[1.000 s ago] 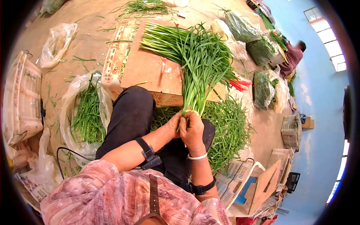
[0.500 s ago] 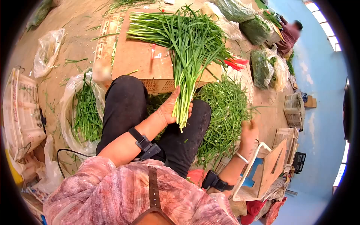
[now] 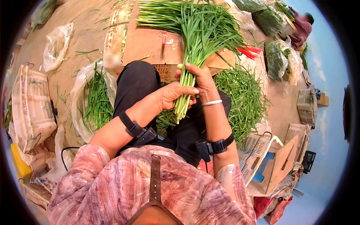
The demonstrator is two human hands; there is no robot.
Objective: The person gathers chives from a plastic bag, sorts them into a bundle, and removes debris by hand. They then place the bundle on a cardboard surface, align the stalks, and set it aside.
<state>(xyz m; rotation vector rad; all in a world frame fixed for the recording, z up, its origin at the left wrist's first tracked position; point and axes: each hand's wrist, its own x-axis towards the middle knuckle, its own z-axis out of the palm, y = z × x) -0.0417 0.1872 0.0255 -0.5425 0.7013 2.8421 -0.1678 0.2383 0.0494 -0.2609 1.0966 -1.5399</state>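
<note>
A bunch of long green stalks (image 3: 198, 41) reaches from the board down between my knees, its pale ends toward me. My left hand (image 3: 174, 94) is wrapped round the lower stems. Just above it on the right, my right hand (image 3: 200, 78) also closes round the bunch, with its thumb and fingers near the stems. Beneath the leafy tops, more stalks (image 3: 159, 15) lie across the brown board (image 3: 144, 45). A small red-handled tool (image 3: 164, 37) rests on the board, and red strips (image 3: 250, 51) stick out at its right side.
Loose green leaves (image 3: 243, 101) are heaped right of my knees. An open plastic bag of greens (image 3: 98, 101) stands at left, near white crates (image 3: 32, 105). A wooden-sided crate (image 3: 275, 165) is at lower right. Another person (image 3: 301, 30) sits at upper right by filled bags (image 3: 275, 60).
My right hand has come in from the right and closed round the bunch beside my left hand. The view has shifted, so the board appears higher and farther right.
</note>
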